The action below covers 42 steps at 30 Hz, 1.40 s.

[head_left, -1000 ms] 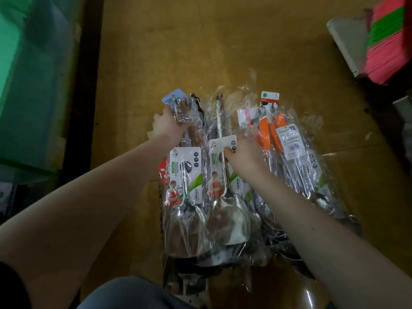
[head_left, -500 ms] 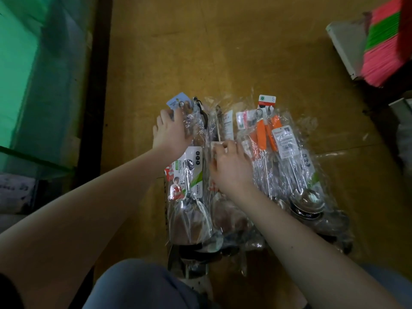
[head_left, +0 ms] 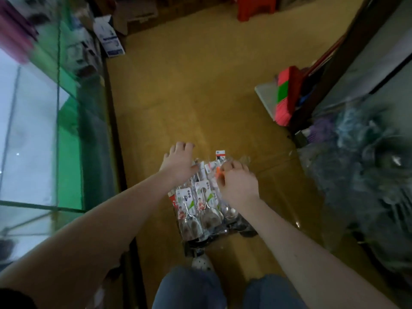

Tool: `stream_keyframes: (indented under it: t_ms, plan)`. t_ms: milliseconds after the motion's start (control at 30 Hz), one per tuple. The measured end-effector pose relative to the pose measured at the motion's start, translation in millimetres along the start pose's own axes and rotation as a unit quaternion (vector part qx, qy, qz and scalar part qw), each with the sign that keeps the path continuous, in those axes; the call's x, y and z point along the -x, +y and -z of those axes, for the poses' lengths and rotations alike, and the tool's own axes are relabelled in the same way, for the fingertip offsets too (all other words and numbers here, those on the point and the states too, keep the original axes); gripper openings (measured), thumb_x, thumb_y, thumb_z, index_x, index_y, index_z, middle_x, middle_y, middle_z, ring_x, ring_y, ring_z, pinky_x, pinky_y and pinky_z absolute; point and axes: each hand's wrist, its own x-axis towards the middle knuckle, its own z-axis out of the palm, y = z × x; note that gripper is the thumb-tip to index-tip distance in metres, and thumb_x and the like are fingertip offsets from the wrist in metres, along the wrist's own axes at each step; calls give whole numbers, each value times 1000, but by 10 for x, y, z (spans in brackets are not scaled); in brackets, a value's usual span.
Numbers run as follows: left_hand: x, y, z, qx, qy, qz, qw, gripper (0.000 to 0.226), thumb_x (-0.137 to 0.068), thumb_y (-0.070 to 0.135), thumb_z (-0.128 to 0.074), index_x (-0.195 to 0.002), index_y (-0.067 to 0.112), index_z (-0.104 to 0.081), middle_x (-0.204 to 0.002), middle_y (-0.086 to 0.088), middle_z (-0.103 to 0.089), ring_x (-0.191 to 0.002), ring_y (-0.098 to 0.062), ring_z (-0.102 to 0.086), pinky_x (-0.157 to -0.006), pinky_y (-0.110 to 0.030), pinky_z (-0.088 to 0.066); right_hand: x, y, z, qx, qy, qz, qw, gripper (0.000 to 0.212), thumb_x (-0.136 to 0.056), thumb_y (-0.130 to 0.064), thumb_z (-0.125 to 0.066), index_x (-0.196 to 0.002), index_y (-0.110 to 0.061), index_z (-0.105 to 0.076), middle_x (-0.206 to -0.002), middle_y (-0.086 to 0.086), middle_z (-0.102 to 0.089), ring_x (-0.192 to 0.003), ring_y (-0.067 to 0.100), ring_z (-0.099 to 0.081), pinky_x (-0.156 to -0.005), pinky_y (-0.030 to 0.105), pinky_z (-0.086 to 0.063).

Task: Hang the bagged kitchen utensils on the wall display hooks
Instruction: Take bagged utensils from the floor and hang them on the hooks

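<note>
- Left hand [head_left: 178, 162] palm-down on the far ends of the bags, fingers curled over their top edge, thumb pressed across the plastic, gripping the left part of the pile.
- Right hand [head_left: 237, 186] just beside it, fingers bent tight and pinching bag tops on the right part of the pile, next to the orange plastic handles [head_left: 219, 173]; blurred, so count of bags in the pinch not discernible.
- Under both hands, shiny steel bagged utensils [head_left: 200, 210] in clear plastic sleeves with white, green and red printed cards, flat in an overlapping row on the floor, handles pointing away from the person, broad heads toward the knees.
- Yellow-brown floor [head_left: 200, 85] all round the pile.
- Blue-jeaned knees [head_left: 189, 288] at the bottom edge, with a white polka-dot shoe [head_left: 200, 263] just beside the near end of the pile.
- Glass display case with green edges [head_left: 66, 141] along the left side.
- White and blue cardboard box [head_left: 110, 40] on the floor at the far end of that case.
- Pink, green and red striped bundle [head_left: 284, 97] well to the right of the pile.
- Grey fluffy dusters in clear wrap [head_left: 367, 170] farther right, blurred.
- Red plastic stool [head_left: 256, 7] at the far end of the floor.
</note>
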Motion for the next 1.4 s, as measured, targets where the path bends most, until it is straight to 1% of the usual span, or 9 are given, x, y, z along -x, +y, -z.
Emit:
stream_keyframes:
  t_ms: [133, 267, 433, 567, 767, 933, 1067, 1233, 1400]
  plan:
    - [301, 834, 1000, -58, -9, -89, 994, 61, -93, 33, -55, -143, 13, -27, -142, -12, -32, -132, -31, -32, -106, -44, -31, 560, 218, 1079, -19, 68, -46, 996, 39, -97, -35, -41, -128, -13, -49, -126, 9, -52, -116, 26, -49, -93, 37, -43]
    - [562, 1710, 1694, -43, 23, -149, 988, 56, -92, 34, -57, -138, 12, -34, -136, -12, -38, -128, -31, -37, -103, -45, -37, 1049, 533, 1917, -22, 146, -93, 985, 30, -95, -33, -44, -117, -15, -54, -119, 7, -55, -112, 24, -51, -88, 35, -44]
    - [936, 2663, 1998, -6, 27, -272, 962, 49, -88, 28, -63, -130, 10, -44, -125, -13, -47, -119, -29, -47, -97, -46, -43, 1652, 901, 2500, -69, 214, -163, 961, 28, -95, -31, -47, -114, -14, -58, -112, 7, -59, -103, 27, -57, -81, 36, -50]
    - [1211, 3323, 2075, -16, 17, -378, 925, 45, -86, 26, -65, -125, 10, -48, -121, -12, -51, -114, -29, -50, -96, -42, -42, 2221, 1225, 2749, -57, 246, -236, 939, 26, -97, -31, -41, -109, -14, -58, -108, 8, -58, -96, 30, -57, -74, 36, -47]
    - [1773, 4107, 2035, 7, -12, -512, 859, 41, -88, 29, -64, -122, 11, -50, -121, -11, -48, -113, -28, -51, -97, -41, -42, 3171, 1448, 2894, -51, 312, -366, 875, 28, -97, -31, -41, -113, -14, -57, -111, 8, -58, -97, 30, -57, -76, 36, -49]
    - [2444, 4468, 1674, 43, -96, -579, 809, 49, -87, 27, -66, -129, 9, -45, -127, -9, -46, -111, -21, -52, -96, -28, -40, 3984, 1352, 2717, -69, 331, -479, 810, 28, -96, -32, -42, -115, -17, -57, -109, 5, -59, -98, 28, -57, -76, 36, -49]
    - [3050, 4742, 1498, 65, -146, -616, 771, 53, -85, 25, -69, -127, 6, -44, -124, -11, -45, -100, -20, -52, -93, -30, -43, 4709, 1282, 2590, -62, 342, -554, 757, 26, -96, -32, -42, -111, -17, -57, -108, 5, -60, -98, 28, -57, -70, 32, -41]
    - [3818, 5124, 1383, 56, -156, -669, 725, 50, -86, 25, -68, -126, 8, -44, -123, -9, -45, -94, -16, -47, -84, -25, -40, 5621, 1255, 2534, -63, 387, -602, 696, 27, -95, -31, -43, -112, -18, -58, -110, 3, -61, -102, 25, -57, -75, 33, -44]
    - [4654, 5492, 1123, 57, -152, -697, 698, 48, -87, 26, -67, -126, 8, -45, -121, -8, -46, -93, -15, -47, -78, -21, -35, 6548, 1337, 2379, -68, 417, -617, 664, 26, -94, -32, -44, -111, -18, -58, -111, 3, -62, -101, 24, -57, -75, 36, -47]
